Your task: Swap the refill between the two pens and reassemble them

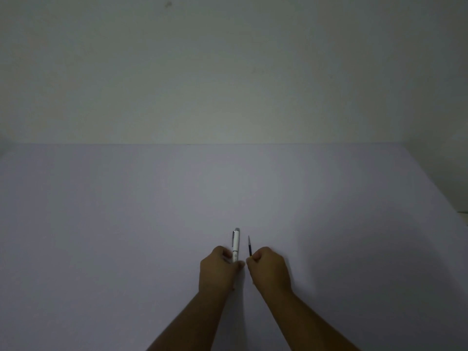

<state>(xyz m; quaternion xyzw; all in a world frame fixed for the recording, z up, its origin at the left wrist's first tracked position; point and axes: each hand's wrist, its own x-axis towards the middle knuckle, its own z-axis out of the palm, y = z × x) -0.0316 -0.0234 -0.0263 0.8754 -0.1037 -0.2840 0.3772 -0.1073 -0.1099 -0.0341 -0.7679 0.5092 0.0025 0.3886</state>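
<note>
A white pen (236,245) with a silver clip points away from me, its lower part gripped in my left hand (219,268). Just to its right, a thin dark refill (249,247) sticks up out of my right hand (269,269), which is closed around its lower end. The two hands are close together, almost touching, low in the middle of the view. A second pen is not visible; whatever else the fists hold is hidden.
A pale lavender table surface (228,188) stretches wide around the hands. A plain wall (228,72) rises behind its far edge. The table's right edge slants down at the far right.
</note>
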